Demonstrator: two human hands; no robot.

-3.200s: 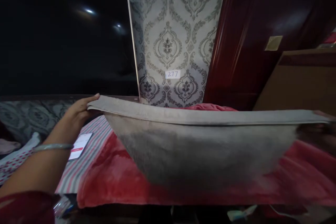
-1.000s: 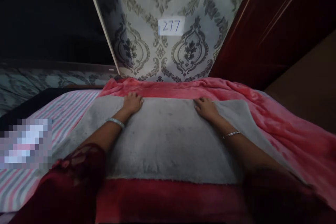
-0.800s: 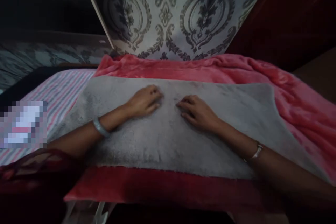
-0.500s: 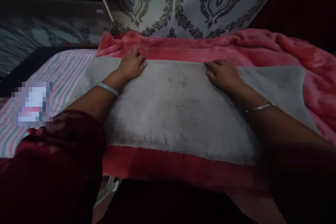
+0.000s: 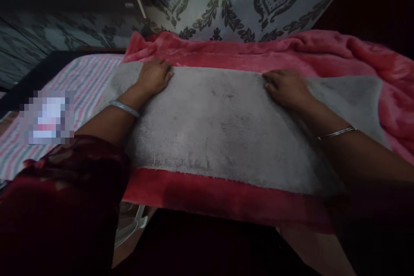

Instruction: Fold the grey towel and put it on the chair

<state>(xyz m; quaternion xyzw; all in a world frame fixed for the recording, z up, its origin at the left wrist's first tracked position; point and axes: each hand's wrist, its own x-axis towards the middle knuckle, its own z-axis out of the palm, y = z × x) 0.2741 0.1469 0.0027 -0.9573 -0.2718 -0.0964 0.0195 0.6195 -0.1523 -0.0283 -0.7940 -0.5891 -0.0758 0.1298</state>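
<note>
A grey cloth (image 5: pixel 200 120) with darker smudges and a slightly frayed near edge is spread flat over a red plush blanket (image 5: pixel 223 56). My left hand (image 5: pixel 154 76) rests palm down at the cloth's far edge, left of centre, its fingers lying on the fabric. Farther right along the same edge, my right hand (image 5: pixel 287 88) also presses on the cloth, with fingers slightly bent and laid down. Neither hand appears to lift the fabric. Parts of the cloth's left and right sides are hidden under my forearms.
On the left is a striped cloth (image 5: pixel 87 73) with a blurred-out, phone-like object (image 5: pixel 50 116) on it. Patterned fabric (image 5: pixel 239 4) rises behind the blanket. Below the near edge, a pale plastic piece (image 5: pixel 136 224) shows in part.
My hands have slid farther apart along the cloth's far edge, the left one leftward and the right one rightward. The view has shifted slightly; the cloth stays spread.
</note>
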